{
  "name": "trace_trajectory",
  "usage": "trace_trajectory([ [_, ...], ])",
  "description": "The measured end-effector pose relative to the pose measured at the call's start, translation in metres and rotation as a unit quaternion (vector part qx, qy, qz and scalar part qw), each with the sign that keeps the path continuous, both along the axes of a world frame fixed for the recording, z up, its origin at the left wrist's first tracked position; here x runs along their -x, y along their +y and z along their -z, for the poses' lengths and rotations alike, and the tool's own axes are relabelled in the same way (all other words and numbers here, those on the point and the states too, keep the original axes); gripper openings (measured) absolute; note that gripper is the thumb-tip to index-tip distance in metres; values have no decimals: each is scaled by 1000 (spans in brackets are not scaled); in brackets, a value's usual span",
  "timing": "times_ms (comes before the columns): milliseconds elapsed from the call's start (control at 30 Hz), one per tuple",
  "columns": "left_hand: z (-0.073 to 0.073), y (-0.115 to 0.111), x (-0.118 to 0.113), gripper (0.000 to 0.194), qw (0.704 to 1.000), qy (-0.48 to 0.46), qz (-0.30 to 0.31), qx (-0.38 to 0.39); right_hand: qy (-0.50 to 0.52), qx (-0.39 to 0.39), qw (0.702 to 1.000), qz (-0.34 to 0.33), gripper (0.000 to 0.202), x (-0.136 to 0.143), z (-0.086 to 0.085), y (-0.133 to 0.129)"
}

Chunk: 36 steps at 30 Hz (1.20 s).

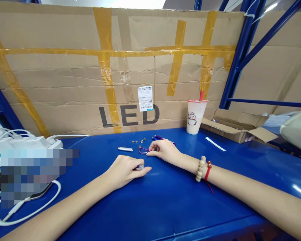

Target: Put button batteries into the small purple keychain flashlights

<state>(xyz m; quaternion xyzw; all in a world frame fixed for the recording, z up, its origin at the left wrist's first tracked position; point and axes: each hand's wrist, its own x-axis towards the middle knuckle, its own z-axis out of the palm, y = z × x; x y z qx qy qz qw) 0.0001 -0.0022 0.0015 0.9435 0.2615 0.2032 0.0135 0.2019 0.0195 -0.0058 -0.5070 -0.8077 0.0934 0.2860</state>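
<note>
My left hand (126, 169) is curled round a small purple object with a clear end (139, 167), its thumb stretched to the right. Beyond it, my right hand (164, 150) reaches down to the blue table (150, 201), fingertips pinched at a thin purple loop with a metal end (140, 150). A silver stick (125, 149) lies to the left of that loop. Several small round metal pieces (136, 141) are scattered behind it. Purple and blue pens (159, 137) lie just behind my right hand, partly covered by it.
A white cup with a red straw (192, 117) stands at the back right, beside an open cardboard box (230, 125) and a white strip (215, 144). White cables and a power strip (37, 144) crowd the left side. A large cardboard sheet (72, 83) rises behind the table.
</note>
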Motion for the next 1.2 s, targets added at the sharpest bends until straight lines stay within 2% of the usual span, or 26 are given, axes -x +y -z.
trace_trajectory([
  [133,0,-1,0,43,1000,-1,-18,-5,-15,-13,1000,-5,19,0,1,1],
  [333,1,-1,0,40,1000,14,22,-1,-34,-4,999,15,20,0,-2,1],
  [633,2,-1,0,39,1000,10,24,3,-46,-10,999,23,27,0,-1,2],
  [933,1,-1,0,40,999,17,27,15,-26,-19,999,11,22,-2,0,2],
  [1200,1,-1,1,43,1000,5,-12,18,14,-41,999,-15,13,-4,8,12],
])
